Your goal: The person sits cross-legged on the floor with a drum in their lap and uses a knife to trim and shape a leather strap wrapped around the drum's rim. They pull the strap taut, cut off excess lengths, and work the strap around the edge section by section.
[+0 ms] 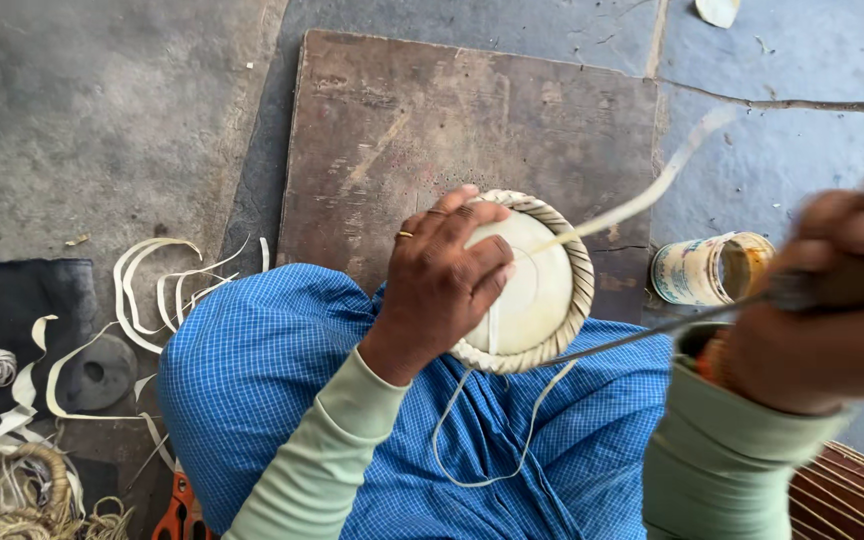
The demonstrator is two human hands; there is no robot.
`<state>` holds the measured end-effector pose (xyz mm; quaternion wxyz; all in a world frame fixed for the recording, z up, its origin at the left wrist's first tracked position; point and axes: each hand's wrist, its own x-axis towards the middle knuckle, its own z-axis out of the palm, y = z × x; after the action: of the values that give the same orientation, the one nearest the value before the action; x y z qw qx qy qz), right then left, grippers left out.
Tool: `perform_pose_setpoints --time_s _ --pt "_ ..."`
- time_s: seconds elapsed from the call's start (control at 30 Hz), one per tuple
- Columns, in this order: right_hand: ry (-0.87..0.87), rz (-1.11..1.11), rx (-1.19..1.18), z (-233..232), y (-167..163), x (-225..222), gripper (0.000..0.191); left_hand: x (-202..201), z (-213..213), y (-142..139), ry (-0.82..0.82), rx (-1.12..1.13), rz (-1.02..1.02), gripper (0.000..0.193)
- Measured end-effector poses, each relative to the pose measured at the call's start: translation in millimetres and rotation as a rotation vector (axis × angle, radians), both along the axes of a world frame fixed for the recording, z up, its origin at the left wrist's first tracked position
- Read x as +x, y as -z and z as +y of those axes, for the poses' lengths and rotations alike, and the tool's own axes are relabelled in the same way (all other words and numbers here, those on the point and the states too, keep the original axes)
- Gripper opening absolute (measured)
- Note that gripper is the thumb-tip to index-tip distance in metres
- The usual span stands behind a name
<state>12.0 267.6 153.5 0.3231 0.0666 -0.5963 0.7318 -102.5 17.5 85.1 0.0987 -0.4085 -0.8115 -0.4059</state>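
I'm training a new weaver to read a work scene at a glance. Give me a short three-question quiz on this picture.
1. True or false: the left hand rests on the round woven disc.
2. What does the right hand grip?
A. orange scissors
B. a thin metal awl
C. a ball of string
3. What stands on the stone floor just right of the wooden board?

Key:
1. True.
2. B; its tip points at the disc's rim.
3. A small open tin can.
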Motion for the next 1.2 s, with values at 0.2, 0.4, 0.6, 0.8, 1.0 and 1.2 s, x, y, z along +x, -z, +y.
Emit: perform_pose_setpoints --time_s 0.2,0.4,0.6,0.8,1.0,1.2 --pt "-0.025 0.035 0.000 -35 -10 -34 0.010 4 1 1 -0.001 0.030 -0.016 0.011" --pt "-0.130 0.036 0.025 -40 -25 -37 0.019 6 0 -3 0.000 0.041 -0.032 0.011" --pt "-0.709 0.078 0.083 -14 -40 -78 0.016 9 -1 -12 -0.013 0.035 -0.057 0.010" --pt "-0.975 0.038 -0.032 -17 -41 -98 0.019 11 0 -19 -0.027 0.016 -0.107 0.010" --pt "-0.753 -0.010 0.012 -66 -70 -107 0.021 8 -5 -20 -0.008 0.050 -0.118 0.009" --pt "-0.123 -0.152 0.182 -118 -82 -107 0.024 7 -5 -15 -0.009 0.062 -0.114 0.007"
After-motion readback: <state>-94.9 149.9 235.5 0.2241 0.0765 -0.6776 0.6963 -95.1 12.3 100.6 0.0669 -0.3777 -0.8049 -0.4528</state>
